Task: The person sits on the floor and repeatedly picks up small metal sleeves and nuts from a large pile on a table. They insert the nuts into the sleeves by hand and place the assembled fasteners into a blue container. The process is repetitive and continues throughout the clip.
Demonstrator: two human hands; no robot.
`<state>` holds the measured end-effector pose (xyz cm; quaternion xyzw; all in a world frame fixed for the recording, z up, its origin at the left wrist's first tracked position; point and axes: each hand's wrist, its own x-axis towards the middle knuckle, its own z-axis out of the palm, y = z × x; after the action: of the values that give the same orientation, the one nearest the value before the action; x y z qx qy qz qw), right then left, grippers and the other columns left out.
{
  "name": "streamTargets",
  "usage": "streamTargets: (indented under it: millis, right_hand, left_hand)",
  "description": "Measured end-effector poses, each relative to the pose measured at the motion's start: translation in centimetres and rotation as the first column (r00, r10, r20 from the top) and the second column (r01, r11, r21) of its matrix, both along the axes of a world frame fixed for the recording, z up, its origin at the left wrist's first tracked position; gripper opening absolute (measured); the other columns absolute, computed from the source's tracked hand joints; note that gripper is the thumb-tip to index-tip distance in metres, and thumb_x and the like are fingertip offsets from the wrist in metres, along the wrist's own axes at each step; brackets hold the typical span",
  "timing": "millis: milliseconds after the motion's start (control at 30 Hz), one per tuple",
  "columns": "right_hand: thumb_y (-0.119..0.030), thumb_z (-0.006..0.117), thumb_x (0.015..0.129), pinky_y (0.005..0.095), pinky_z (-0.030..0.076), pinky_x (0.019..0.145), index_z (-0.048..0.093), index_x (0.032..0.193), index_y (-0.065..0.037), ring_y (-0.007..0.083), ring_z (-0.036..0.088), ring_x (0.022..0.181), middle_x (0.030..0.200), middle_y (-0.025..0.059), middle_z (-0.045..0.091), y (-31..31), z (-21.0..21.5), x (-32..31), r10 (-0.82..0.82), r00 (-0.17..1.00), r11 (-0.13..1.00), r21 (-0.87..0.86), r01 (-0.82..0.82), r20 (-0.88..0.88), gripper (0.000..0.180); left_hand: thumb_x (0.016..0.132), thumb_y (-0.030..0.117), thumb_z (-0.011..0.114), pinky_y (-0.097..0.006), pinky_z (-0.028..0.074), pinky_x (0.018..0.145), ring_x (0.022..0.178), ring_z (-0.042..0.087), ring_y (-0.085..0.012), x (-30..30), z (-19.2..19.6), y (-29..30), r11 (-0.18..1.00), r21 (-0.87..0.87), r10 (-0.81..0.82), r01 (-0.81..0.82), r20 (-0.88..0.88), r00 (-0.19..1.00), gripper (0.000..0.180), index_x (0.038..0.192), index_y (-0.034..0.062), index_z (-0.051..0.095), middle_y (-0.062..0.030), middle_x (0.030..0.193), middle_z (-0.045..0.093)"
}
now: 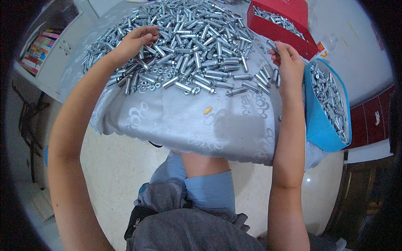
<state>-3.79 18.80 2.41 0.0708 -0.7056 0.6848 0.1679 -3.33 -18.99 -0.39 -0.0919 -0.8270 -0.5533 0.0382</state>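
A large heap of silver expansion bolts (197, 58) covers the far part of the table. Over the heap's left side is my left hand (136, 41), its fingers loosely bent and apart from the thumb, with nothing visible in them. My right hand (289, 62), raised at the heap's right edge, pinches one expansion bolt (273, 46) between thumb and fingers. Just beside that hand stands a blue fabric bin (324, 131) holding many bolts. Loose nuts (155, 85) lie along the near left edge of the heap.
A red box (268, 30) with more bolts sits at the far right, and a clear bottle (329, 42) is beside it. On the silver patterned tablecloth (176, 121) lies a small yellow piece (208, 110). A white cabinet (63, 46) with books stands at the left.
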Motion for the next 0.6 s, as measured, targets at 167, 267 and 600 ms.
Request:
streamTargets:
  millis: [167,267,600]
  right_hand:
    - [-0.018,0.053,0.082,0.0186,0.038,0.057,0.061,0.086,-0.002,0.0059,0.049,0.06,0.072,0.0041,0.061,0.4,-0.1,-0.2,0.006,1.0,1.0,0.003,-0.006,-0.013,0.018]
    - [-0.021,0.054,0.083,0.0172,0.038,0.06,0.061,0.089,-0.006,0.0047,0.049,0.063,0.074,0.0019,0.06,0.6,-0.1,-0.2,0.026,1.0,1.0,0.002,-0.026,-0.002,0.018]
    - [-0.018,0.053,0.082,0.0195,0.038,0.055,0.059,0.084,0.0,0.0067,0.049,0.059,0.07,0.0058,0.06,0.5,-0.5,-0.6,0.014,1.0,1.0,0.008,-0.014,-0.026,0.019]
  left_hand:
    - [0.084,0.022,0.055,-0.027,0.04,0.084,0.094,0.053,-0.0142,1.1,0.9,1.2,0.972,-0.212,0.085,-0.101,-0.084,0.993,0.033,0.11,0.002,0.051,-0.0069,0.103,0.057]
    - [0.083,0.023,0.056,-0.026,0.042,0.077,0.084,0.055,-0.0127,2.1,2.0,1.1,0.922,-0.324,0.176,-0.212,-0.137,0.975,0.026,0.097,0.0008,0.058,-0.0062,0.09,0.061]
    - [0.079,0.008,0.048,-0.038,0.043,0.074,0.087,0.053,-0.0332,7.4,0.8,-3.3,0.508,-0.767,0.049,-0.392,-0.428,0.902,0.016,0.091,0.0011,0.056,-0.015,0.093,0.056]
